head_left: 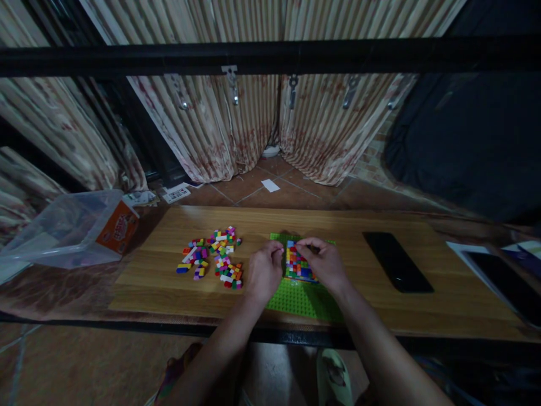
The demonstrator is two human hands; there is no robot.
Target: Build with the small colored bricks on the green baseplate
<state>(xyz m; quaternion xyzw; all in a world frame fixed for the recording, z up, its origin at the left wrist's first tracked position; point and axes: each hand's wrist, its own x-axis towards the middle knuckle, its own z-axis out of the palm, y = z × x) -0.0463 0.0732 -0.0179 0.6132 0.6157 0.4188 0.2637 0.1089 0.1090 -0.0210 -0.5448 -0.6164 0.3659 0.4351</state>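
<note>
A green studded baseplate [302,301] lies on the wooden board in front of me. On it sits a block of small multicoloured toy bricks [298,264], packed close together. My left hand [265,270] is at the block's left side, fingers curled with thumb and forefinger pinched; anything between them is too small to make out. From the right, my right hand [325,262] reaches over the block, its fingertips closed at the far edge near a red brick. Whether they hold that brick or only touch it is hidden. Loose bricks [228,262] lie scattered left of my left hand.
A black phone [397,262] lies on the wooden board [147,282] at the right. Farther right, a dark tablet-like device [502,282] rests on papers. At far left stands a clear plastic tub [71,225] with an orange label. A dark bar [270,56] crosses above.
</note>
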